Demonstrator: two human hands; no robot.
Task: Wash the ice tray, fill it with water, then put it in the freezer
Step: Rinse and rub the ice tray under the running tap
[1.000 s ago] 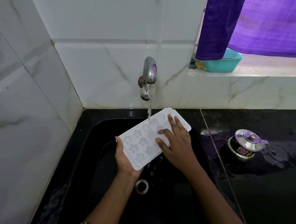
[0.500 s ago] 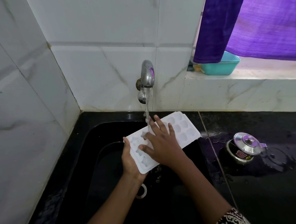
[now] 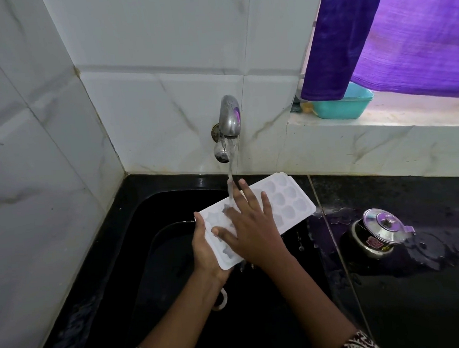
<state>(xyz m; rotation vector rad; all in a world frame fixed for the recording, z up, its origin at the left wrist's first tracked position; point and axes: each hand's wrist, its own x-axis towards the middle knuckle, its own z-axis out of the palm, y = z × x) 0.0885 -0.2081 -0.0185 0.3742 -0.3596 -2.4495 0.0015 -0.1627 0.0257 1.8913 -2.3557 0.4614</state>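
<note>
Head view, ice tray (image 3: 286,197) in left grip (image 3: 204,249)

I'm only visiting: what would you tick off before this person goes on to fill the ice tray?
1. Water running: ok, the tap pours a stream onto the ice tray.
2. Tray held: ok, the left hand grips its near end.
3. Tray above the sink: ok.
4. Cavities free to fill: not ok, the right hand lies flat across them, fingers spread.
5. Tray clean: cannot tell.
6. Dry counter nearby: not ok, water is pooled around the lidded steel pot.
</note>
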